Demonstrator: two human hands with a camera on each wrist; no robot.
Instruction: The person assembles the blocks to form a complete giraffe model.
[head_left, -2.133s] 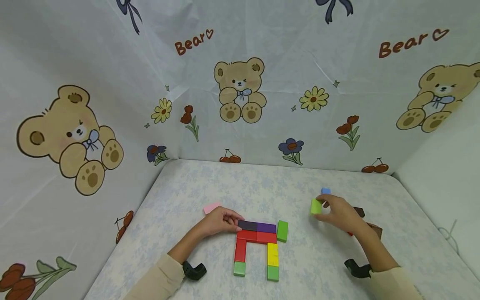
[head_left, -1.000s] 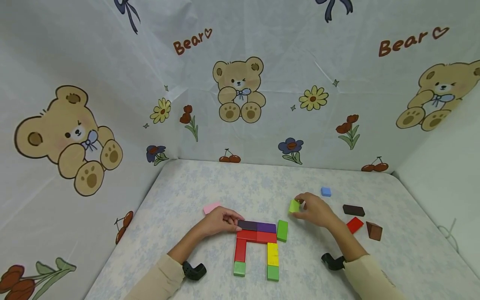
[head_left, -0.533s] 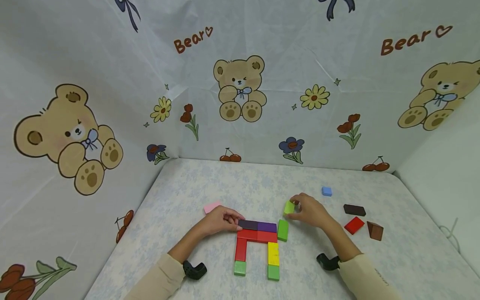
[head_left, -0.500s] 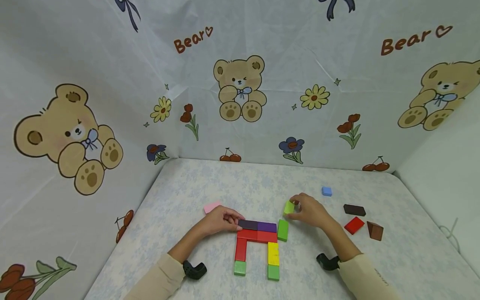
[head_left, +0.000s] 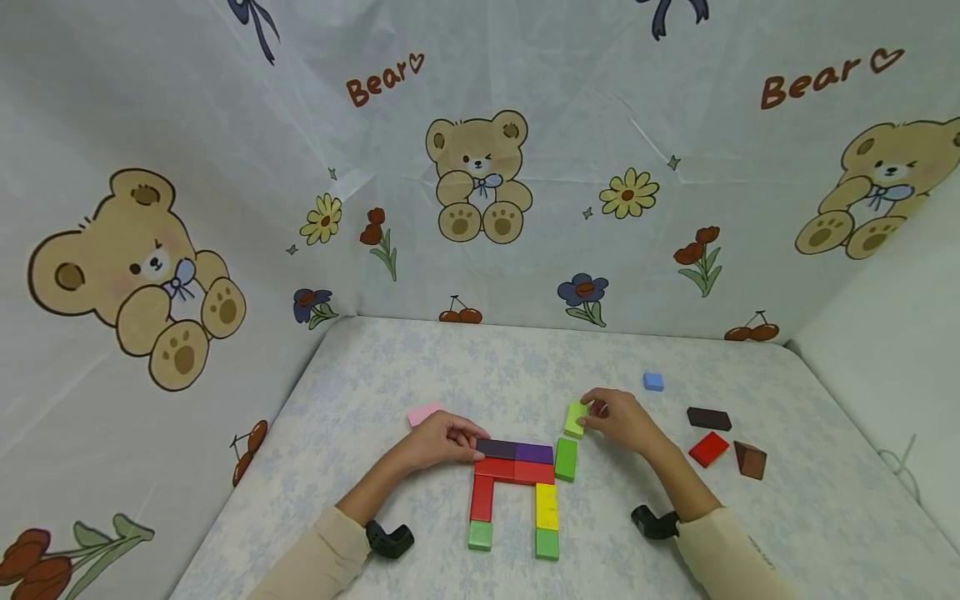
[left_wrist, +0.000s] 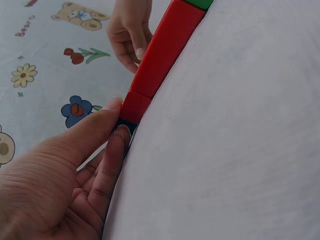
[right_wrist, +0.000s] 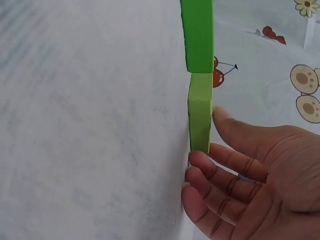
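Note:
The left hand [head_left: 442, 440] [left_wrist: 65, 170] pinches the left end of the black block [head_left: 496, 449], with its thumb by a red block [left_wrist: 167, 45] in the left wrist view. A purple block [head_left: 533, 454] continues the row; red, yellow and green blocks form two legs below. The right hand [head_left: 618, 418] [right_wrist: 265, 175] touches the light green block [head_left: 575, 420] [right_wrist: 200, 115] with thumb and fingertips, not curled round it. That block lies end to end with a green block [head_left: 566, 460] [right_wrist: 198, 37] at the row's right.
A pink block [head_left: 423, 414] lies behind the left hand. On the right are a blue block [head_left: 653, 382], a dark block [head_left: 708, 418], a red block [head_left: 708, 449] and a brown wedge [head_left: 750, 460]. A bear-print cloth [head_left: 480, 275] stands behind the table.
The right hand has brought the light green block leftward to the green block's far end, and its grip has loosened. The left hand has stayed in place.

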